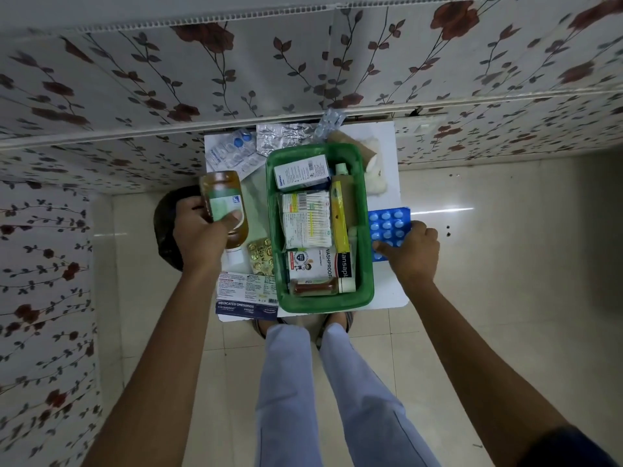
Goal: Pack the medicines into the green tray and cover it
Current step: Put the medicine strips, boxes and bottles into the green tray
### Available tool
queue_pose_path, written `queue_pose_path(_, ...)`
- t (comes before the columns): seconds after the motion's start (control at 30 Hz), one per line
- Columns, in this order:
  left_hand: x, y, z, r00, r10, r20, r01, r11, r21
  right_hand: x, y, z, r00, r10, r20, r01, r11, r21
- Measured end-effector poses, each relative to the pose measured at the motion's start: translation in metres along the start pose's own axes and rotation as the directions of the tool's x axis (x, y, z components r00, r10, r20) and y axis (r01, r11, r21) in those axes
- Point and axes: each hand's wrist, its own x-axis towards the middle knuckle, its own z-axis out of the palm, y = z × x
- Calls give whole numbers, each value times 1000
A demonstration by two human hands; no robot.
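From the head camera we look straight down on a small white table (387, 291) against a flowered wall. The green tray (365, 230) sits on it, open, already holding several boxes, a yellow tube (339, 217) along its right side and a small brown bottle (315, 286) lying at the near end.

Our left hand (199, 237) is clamped around an amber bottle (224, 203) with a green label, held tilted above the table just left of the tray. Under and near it lie a gold blister (260, 256) touching the tray's left wall and a dressings box (246, 294) at the table's near left corner.

Our right hand (409, 251) rests on a blue blister (387, 227) just beside the tray's right wall; the fingers press its near part, though we cannot tell whether they grip it or only lie on it.

Beyond the tray, silver strips (279, 138) and a pale blue blister (232, 150) lie by the wall. We cannot make out a cover.
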Motion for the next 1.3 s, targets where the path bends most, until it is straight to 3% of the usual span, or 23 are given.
queue_pose_path(0.07,-6,4,-10,999,-25,27,28,995,-98,-2,-1,-11,995,1,-96,6,997,75)
queue_pose_path(0.2,-24,9,-21,991,-45,126,71,974,-216,-28,-20,-46,949,-84,-305,163,955,246)
queue_pose_path(0.3,-35,10,-20,985,-58,161,101,955,-278,-60,-45,-63,925,-146,-350,287,872,396)
queue_pose_path(0.43,-44,11,-18,981,-81,173,136,933,-332,-74,-75,-40,955,-283,-88,294,862,412)
queue_pose_path(0.53,-48,14,-19,980,-72,185,133,929,-345,-68,-94,-7,931,-355,83,306,884,353)
queue_pose_path(0.67,-49,17,-26,975,-62,215,130,939,-319,-64,-105,5,904,-419,81,383,881,279)
queue_pose_path(0.73,-53,19,-26,967,-59,248,138,939,-314,-66,-104,-6,904,-415,101,361,868,341)
queue_pose_path(0.77,-57,22,-24,962,-57,268,146,934,-325,-68,-104,-14,894,-408,183,309,859,409)
queue_pose_path(0.83,-68,28,-16,947,-54,318,172,918,-358,-74,-106,-28,806,-452,382,223,830,512)
queue_pose_path(0.87,-74,31,-11,936,-47,349,180,916,-358,-76,-107,-31,759,-497,421,257,823,507)
queue_pose_path(0.97,-83,34,0,905,-7,426,156,936,-315,-73,-107,-37,753,-511,414,340,842,419)
queue_pose_path(1.07,-75,21,-4,960,19,281,34,983,-180,-58,-107,-49,770,-448,453,456,884,99)
queue_pose_path(1.17,-54,-4,-17,994,29,105,-26,999,-24,-50,-108,-50,732,-385,563,589,773,-237)
queue_pose_path(1.3,-38,-34,-22,994,-9,109,-13,980,198,-59,-112,-31,698,-334,634,644,680,-351)
